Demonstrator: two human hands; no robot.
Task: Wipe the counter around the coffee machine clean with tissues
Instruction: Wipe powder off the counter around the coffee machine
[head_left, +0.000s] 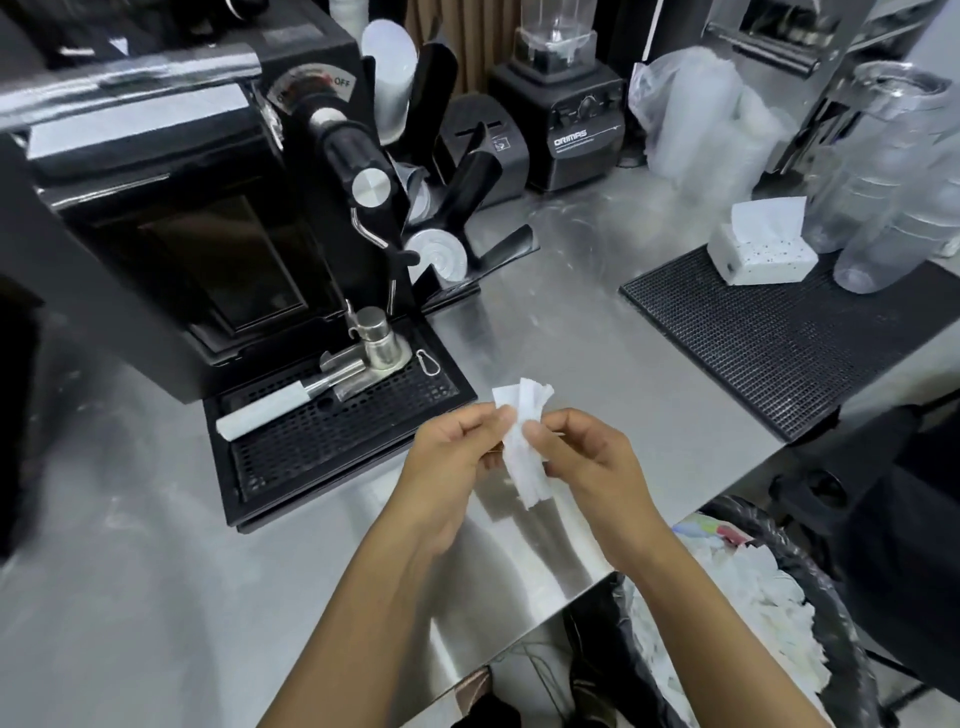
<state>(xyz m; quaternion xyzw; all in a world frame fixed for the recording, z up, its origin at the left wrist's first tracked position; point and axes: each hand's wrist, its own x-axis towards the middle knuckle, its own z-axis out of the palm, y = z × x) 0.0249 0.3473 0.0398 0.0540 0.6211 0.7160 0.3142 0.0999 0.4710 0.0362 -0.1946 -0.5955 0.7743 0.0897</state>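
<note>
A crumpled white tissue (525, 441) hangs above the steel counter (571, 332), pinched from both sides. My left hand (457, 457) holds its left edge between thumb and fingers, and my right hand (587, 457) pinches its right side. The black coffee machine (171, 223) stands at the left, with its drip tray (332, 431) just left of my hands. A white tissue pack (761, 254) with one sheet sticking up sits on the black mat at the right.
A black rubber bar mat (769, 332) covers the right counter. Behind it stand clear plastic cups (893, 176), a bag of lids (696, 109) and a black blender (571, 104). A portafilter (311, 389) lies on the drip tray. A bin (779, 597) with used tissues stands below the counter edge.
</note>
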